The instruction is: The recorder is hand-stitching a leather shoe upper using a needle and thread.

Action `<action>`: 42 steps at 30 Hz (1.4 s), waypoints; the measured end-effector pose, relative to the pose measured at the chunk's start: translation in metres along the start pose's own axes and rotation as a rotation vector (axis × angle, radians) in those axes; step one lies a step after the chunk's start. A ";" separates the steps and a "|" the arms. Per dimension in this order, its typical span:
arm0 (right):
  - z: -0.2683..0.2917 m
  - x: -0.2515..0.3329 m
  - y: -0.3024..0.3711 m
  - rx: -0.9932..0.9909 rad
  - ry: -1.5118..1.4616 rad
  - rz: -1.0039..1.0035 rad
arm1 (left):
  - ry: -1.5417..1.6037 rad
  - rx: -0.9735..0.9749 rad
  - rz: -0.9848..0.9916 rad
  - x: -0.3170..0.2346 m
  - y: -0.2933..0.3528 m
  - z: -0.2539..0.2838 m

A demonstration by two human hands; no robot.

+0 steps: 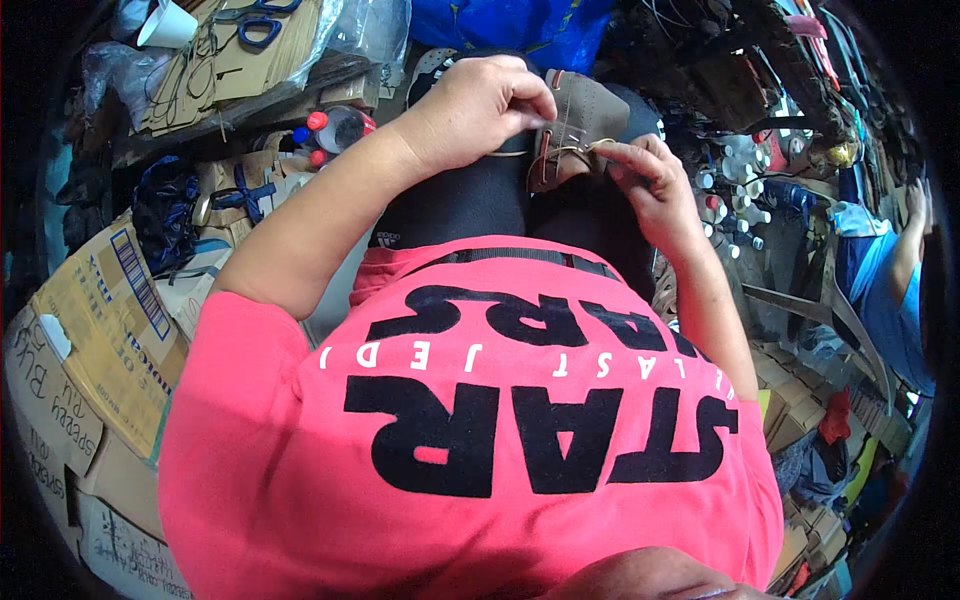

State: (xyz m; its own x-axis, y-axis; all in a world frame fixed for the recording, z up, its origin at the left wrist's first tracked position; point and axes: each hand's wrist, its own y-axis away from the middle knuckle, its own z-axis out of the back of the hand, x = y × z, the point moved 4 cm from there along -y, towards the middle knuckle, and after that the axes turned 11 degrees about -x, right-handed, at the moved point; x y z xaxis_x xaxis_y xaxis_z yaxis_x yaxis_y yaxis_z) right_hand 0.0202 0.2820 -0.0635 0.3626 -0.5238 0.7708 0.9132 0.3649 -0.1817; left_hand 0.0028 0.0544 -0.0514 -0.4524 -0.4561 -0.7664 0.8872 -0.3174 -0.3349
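Note:
A grey-brown leather shoe upper [590, 105] with stitched seams and lacing rests over my dark-trousered lap, between my hands. At its left edge, the bent fingers of my left hand [478, 112] are pinched together; what they grip is hidden. A tan lace [510, 153] shows just below those fingers. My right hand [655, 185] is closed at the lower right of the shoe upper, thumb and forefinger pinching a pale stretch of lace near the lacing holes. The inner side of the shoe upper is mostly out of sight.
Blue-handled scissors [260, 32] lie on brown card pieces [205, 75] at the upper left. Red-capped bottles [338, 130] stand beyond my left forearm. Cardboard boxes [110, 330] fill the left side. More bottles [740, 180] are at right, where another person's arm [910, 240] shows.

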 end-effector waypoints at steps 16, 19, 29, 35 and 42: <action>-0.004 -0.022 -0.012 0.122 -0.290 -0.241 | -0.048 0.029 -0.093 0.003 -0.009 -0.010; -0.005 -0.022 -0.012 0.116 -0.314 -0.244 | -0.064 0.015 -0.131 0.001 -0.010 -0.007; -0.001 -0.020 -0.010 0.128 -0.182 -0.166 | 0.002 0.010 -0.232 -0.005 0.000 -0.008; -0.009 -0.035 -0.014 0.133 -0.251 -0.173 | 0.156 0.137 -0.080 0.029 -0.017 -0.022; -0.006 -0.025 -0.017 0.116 -0.129 -0.075 | 0.124 0.234 -0.126 0.030 -0.027 -0.023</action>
State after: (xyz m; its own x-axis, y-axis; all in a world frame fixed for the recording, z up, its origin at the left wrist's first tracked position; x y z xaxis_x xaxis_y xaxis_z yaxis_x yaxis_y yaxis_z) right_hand -0.0033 0.2845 -0.0832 0.2608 -0.4526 0.8527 0.9065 0.4186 -0.0551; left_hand -0.0326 0.0686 -0.0785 -0.5302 -0.3008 -0.7927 0.7735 -0.5545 -0.3069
